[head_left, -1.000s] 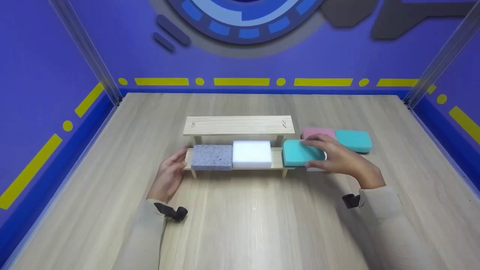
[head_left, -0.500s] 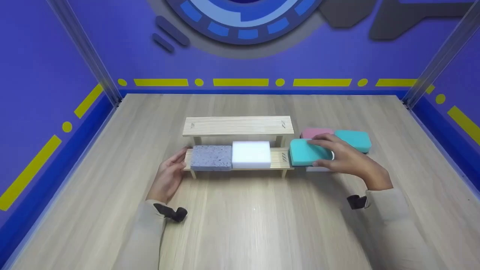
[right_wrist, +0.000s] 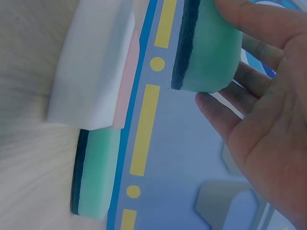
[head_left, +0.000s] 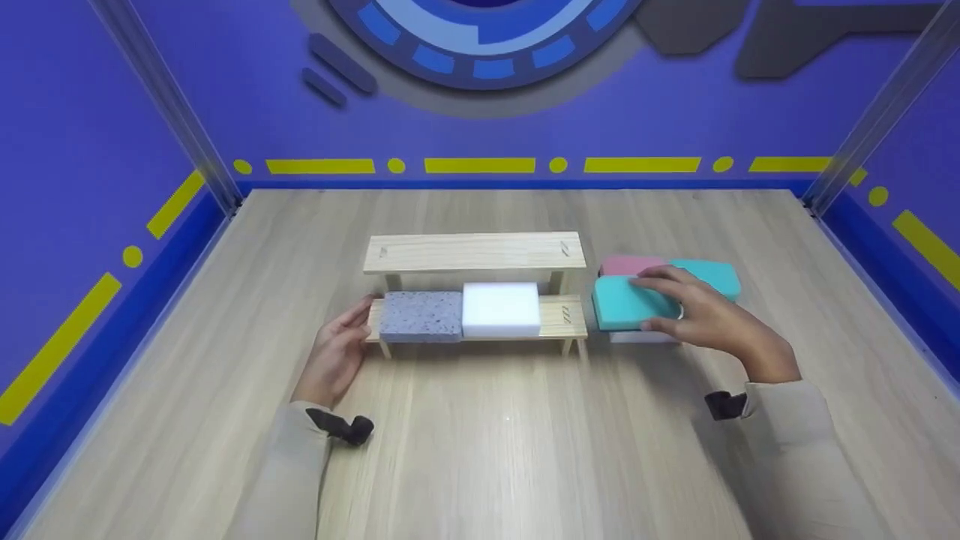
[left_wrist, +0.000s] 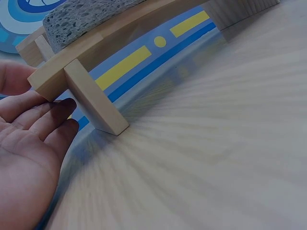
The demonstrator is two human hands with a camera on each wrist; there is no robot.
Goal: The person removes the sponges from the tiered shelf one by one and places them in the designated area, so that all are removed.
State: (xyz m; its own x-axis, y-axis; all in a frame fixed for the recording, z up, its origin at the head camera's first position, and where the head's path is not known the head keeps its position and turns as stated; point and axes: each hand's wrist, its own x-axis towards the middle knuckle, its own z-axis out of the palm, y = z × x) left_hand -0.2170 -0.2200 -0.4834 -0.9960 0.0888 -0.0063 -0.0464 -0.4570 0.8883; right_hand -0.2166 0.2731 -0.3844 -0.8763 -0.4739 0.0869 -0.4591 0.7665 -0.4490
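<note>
Blue-purple printed walls with yellow dashes surround a light wood-grain bench. Right of centre in the head view, right hand grips a turquoise block sponge with dark scouring layer, raised off the bench, thumb and fingers spread to its width. Behind and beneath: pink block, second turquoise sponge, white block, partly hidden. Left hand, left of centre, pinches the end of the front pale wooden shelf, which carries a grey speckled porous block touching a bright white rectangular block. Rear pale wooden shelf stands just behind.
</note>
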